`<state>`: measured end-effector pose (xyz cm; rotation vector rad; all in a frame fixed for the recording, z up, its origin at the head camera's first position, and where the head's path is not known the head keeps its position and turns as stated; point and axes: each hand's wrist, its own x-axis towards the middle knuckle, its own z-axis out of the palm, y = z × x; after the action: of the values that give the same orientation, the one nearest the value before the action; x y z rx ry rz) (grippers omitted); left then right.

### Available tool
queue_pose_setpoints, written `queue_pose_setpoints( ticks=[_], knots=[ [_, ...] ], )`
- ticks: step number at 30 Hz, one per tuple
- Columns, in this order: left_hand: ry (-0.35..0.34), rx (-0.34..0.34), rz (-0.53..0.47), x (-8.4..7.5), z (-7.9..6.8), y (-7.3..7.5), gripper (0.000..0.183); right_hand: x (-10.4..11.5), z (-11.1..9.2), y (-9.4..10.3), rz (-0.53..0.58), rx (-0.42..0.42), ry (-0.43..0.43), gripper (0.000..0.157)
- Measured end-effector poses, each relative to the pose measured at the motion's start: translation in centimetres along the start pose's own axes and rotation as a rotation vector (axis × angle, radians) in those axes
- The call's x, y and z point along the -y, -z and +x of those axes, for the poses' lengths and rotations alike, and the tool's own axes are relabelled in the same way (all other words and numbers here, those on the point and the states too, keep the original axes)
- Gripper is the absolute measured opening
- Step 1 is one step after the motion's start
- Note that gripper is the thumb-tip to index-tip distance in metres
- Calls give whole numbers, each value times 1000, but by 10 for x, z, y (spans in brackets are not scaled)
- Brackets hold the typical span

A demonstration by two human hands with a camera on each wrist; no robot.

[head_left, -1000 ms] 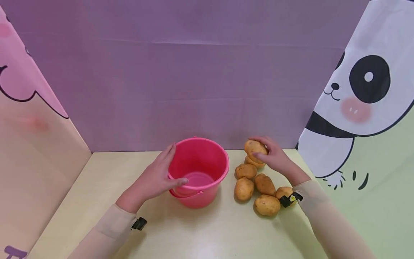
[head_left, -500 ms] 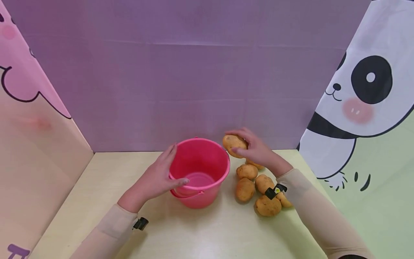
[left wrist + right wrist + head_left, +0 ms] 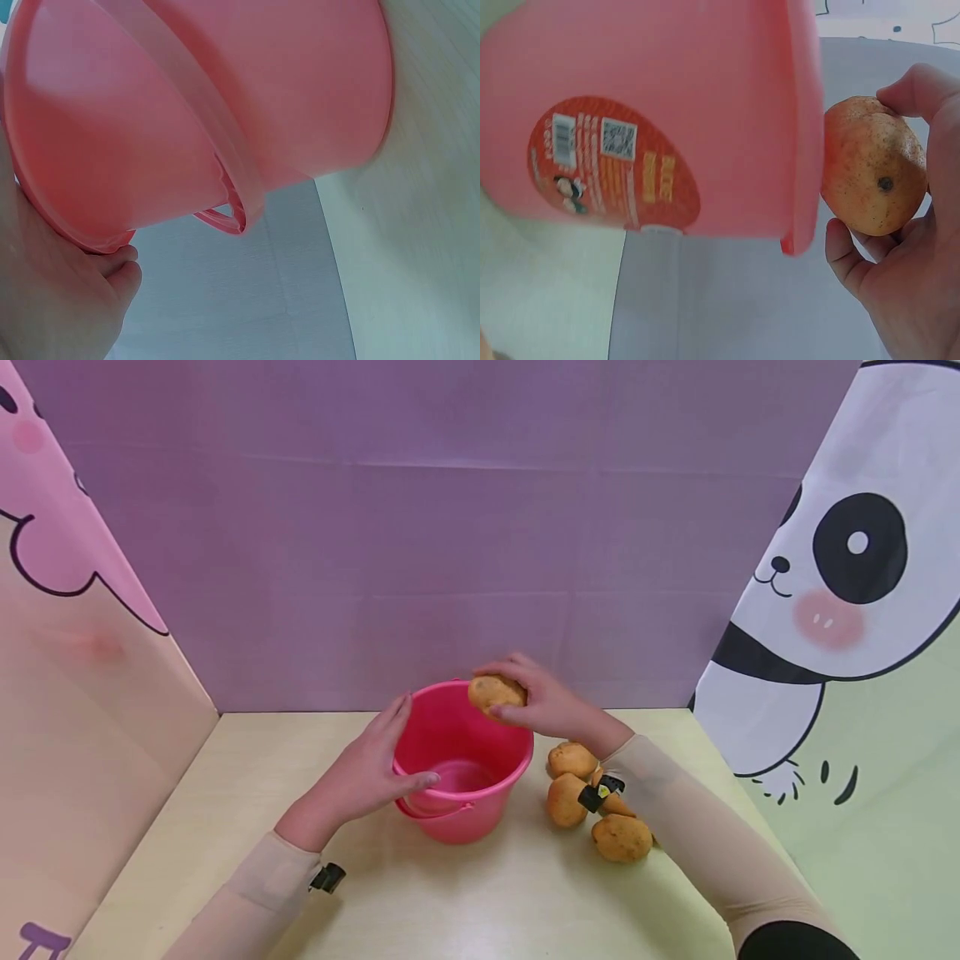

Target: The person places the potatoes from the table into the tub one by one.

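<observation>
Counter (image 3: 465, 893): pale wood surface hemmed by a purple backdrop at its far edge and printed panels along both side edges; broad bare room lies toward the near edge.
Bucket (image 3: 461, 760): pink, upright, mid-counter near the far edge; its floor shows bare, so by appearances nothing has gone in yet.
Left hand (image 3: 367, 772): fingers curved around the bucket's left wall, thumb hooked over the rim, steadying it.
Right hand (image 3: 543, 702): fingers and thumb wrapped around a potato, reached across from the right.
Held potato (image 3: 497, 692): aloft just over the bucket's far right rim, at the lip and not yet inside.
Loose potatoes (image 3: 573, 760): a cluster on the counter just right of the bucket, partly under the right forearm; these look left to handle.
Clearance: bucket mouth wide open below the held potato; backdrop close behind.
</observation>
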<state>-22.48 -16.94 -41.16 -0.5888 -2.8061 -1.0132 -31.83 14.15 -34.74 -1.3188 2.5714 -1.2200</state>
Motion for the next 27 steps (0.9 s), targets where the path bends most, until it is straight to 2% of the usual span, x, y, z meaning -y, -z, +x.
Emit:
queue_pose_setpoints(
  ticks=[5,12,17,27],
  knots=[
    [4,2,-5,0,0,0,132,-2,14,-10,-23,50,20,59],
    [7,9,-14,0,1,0,132,2,25,-21,-15,116,3,64],
    [12,12,-20,0,0,0,132,4,30,-27,-6,140,3,65],
    [2,13,-2,1,0,-1,131,3,33,-38,-74,172,14,67]
  ],
)
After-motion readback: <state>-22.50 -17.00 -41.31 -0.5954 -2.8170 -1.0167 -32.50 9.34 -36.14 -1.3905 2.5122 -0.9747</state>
